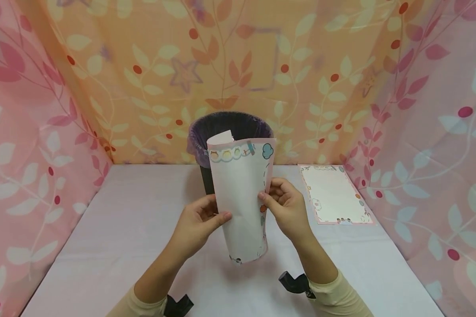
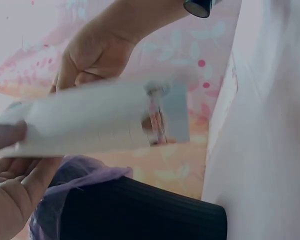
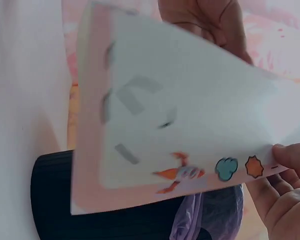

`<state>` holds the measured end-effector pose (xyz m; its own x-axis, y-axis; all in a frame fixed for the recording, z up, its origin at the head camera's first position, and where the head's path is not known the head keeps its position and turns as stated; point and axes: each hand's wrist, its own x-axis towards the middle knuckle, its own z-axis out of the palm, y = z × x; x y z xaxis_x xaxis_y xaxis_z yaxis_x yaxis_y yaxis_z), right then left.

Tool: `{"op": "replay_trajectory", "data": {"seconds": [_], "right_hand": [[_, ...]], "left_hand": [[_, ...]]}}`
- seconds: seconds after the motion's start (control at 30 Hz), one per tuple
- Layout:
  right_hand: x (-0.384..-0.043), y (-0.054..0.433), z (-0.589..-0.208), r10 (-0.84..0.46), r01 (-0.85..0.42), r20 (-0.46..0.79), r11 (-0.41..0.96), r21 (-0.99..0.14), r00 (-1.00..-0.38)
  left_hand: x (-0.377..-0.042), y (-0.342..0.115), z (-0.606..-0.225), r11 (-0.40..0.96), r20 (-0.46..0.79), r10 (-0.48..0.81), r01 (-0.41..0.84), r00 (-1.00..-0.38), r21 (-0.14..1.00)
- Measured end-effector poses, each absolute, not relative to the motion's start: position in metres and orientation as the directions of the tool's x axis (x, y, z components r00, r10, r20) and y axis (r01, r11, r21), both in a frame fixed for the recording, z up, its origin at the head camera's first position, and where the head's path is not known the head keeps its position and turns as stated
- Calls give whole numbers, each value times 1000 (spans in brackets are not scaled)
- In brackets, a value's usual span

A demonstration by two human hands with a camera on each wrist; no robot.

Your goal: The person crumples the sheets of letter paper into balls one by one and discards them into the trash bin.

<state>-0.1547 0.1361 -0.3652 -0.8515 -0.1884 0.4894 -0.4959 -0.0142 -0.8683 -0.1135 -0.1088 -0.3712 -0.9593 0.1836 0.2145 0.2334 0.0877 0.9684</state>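
Note:
A sheet of decorated paper [image 1: 239, 198] with a pink border and small cartoon drawings is held up between both hands, its sides curving round so it bends like a loose tube. My left hand [image 1: 200, 224] pinches its left edge, thumb in front. On the opposite edge, my right hand [image 1: 287, 209] pinches it the same way, thumb over the printed border. Directly behind the paper stands a black trash bin [image 1: 207, 178], lined with a purple bag [image 1: 198, 147]; the paper overlaps its rim in the head view. The right wrist view shows the paper's printed corner [image 3: 180, 173] close up.
A second sheet with a similar border [image 1: 337, 193] lies flat at the right rear of the white table [image 1: 143, 242]. Floral curtains [image 1: 143, 88] enclose the back and both sides. A black wrist device [image 1: 295, 282] sits by each sleeve.

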Motion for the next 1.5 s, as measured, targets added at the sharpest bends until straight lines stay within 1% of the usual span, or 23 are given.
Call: {"op": "replay_trajectory", "data": {"seconds": [0.1, 0.17, 0.2, 0.23, 0.3, 0.37, 0.4, 0.43, 0.47, 0.5, 0.57, 0.63, 0.67, 0.8, 0.9, 0.97, 1.07, 1.13, 1.2, 1.27, 1.37, 1.43, 1.5], "right_hand": [[-152, 135, -364, -145, -574, 562, 50, -818, -814], [-151, 135, -364, -109, -673, 664, 111, -731, -740], [-150, 134, -364, -98, -737, 732, 161, -657, -674], [-150, 133, -364, -92, -802, 806, 218, -557, -585], [-149, 129, -360, -125, -895, 926, 330, -300, -356], [-147, 126, -358, -234, -910, 960, 411, -46, -154], [-145, 124, -356, -300, -901, 950, 432, 53, -87], [-144, 122, -356, -370, -897, 928, 426, 118, -54], [-143, 121, -355, -441, -897, 896, 416, 151, -54], [-142, 121, -356, -501, -898, 862, 411, 158, -78], [-142, 121, -359, -565, -901, 814, 414, 132, -140], [-142, 122, -361, -584, -908, 786, 413, 74, -202], [-143, 122, -361, -585, -911, 781, 410, 51, -220], [-142, 122, -365, -570, -916, 784, 401, 2, -248], [-140, 122, -367, -538, -898, 803, 439, 5, -258], [-139, 122, -367, -499, -888, 817, 458, -35, -290], [-138, 124, -366, -437, -897, 819, 396, -196, -372], [-137, 125, -365, -406, -894, 805, 310, -324, -432], [-137, 125, -366, -392, -879, 787, 213, -426, -476], [-136, 125, -367, -392, -861, 770, 145, -488, -503], [-137, 121, -371, -403, -845, 761, 64, -531, -509], [-139, 117, -374, -396, -837, 760, 45, -545, -516], [-140, 113, -377, -349, -848, 783, 80, -523, -515]], "left_hand": [[-114, -111, -371, 101, 207, 116, 219, -971, 970], [-116, -112, -371, 92, 200, 69, 205, -977, 974], [-116, -113, -370, 81, 192, 48, 196, -980, 977], [-117, -114, -370, 75, 181, 26, 183, -983, 980], [-118, -115, -370, 63, 155, -4, 155, -988, 986], [-119, -115, -369, 55, 143, -10, 142, -990, 988], [-119, -116, -369, 46, 146, 4, 146, -989, 988], [-119, -116, -369, 30, 151, 29, 152, -988, 988], [-119, -116, -369, 11, 163, 63, 164, -985, 986], [-119, -116, -368, -9, 176, 97, 176, -980, 984], [-118, -116, -368, -54, 202, 172, 195, -964, 979], [-117, -116, -369, -87, 222, 244, 206, -944, 975], [-116, -117, -369, -93, 234, 271, 216, -934, 972], [-112, -115, -370, -107, 294, 317, 274, -902, 956], [-111, -112, -372, -36, 412, 232, 416, -881, 909], [-111, -110, -374, 70, 517, 160, 532, -841, 844], [-114, -108, -374, 257, 661, 135, 671, -738, 696], [-116, -108, -374, 318, 717, 174, 728, -675, 608], [-116, -108, -374, 339, 740, 214, 759, -638, 556], [-116, -107, -374, 321, 741, 229, 768, -631, 554], [-115, -105, -377, 231, 715, 214, 745, -666, 626], [-115, -103, -379, 198, 695, 184, 719, -695, 667], [-114, -101, -381, 185, 673, 134, 686, -727, 704]]}}
